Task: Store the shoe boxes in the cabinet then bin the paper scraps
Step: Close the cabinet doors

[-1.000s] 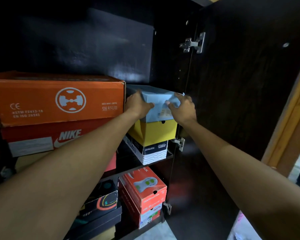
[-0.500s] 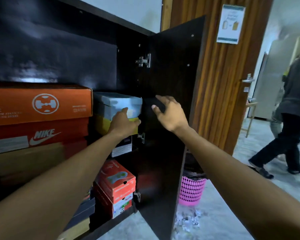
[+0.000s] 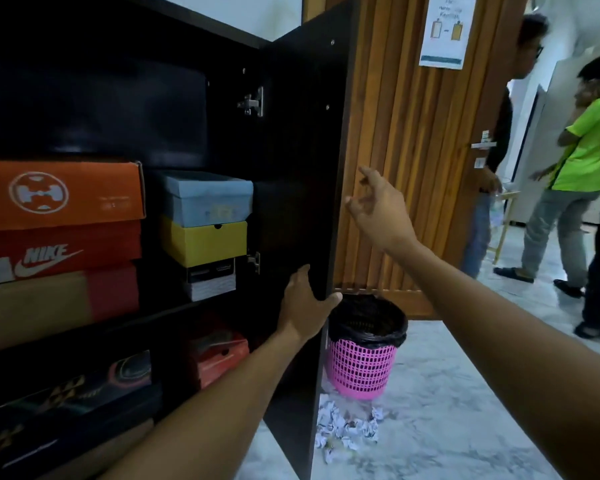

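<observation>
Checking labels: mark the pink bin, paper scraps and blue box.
pink bin (image 3: pixel 361 370): head view, mesh wall.
paper scraps (image 3: pixel 343 427): head view, middle of pile.
blue box (image 3: pixel 201 206): head view, front face.

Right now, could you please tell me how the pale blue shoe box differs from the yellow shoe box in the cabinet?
The pale blue shoe box sits on top; the yellow shoe box lies under it, on a black-and-white box. The blue one has an overhanging lid; the yellow one shows a small finger notch on its front. Both are closed, short end outward.
</observation>
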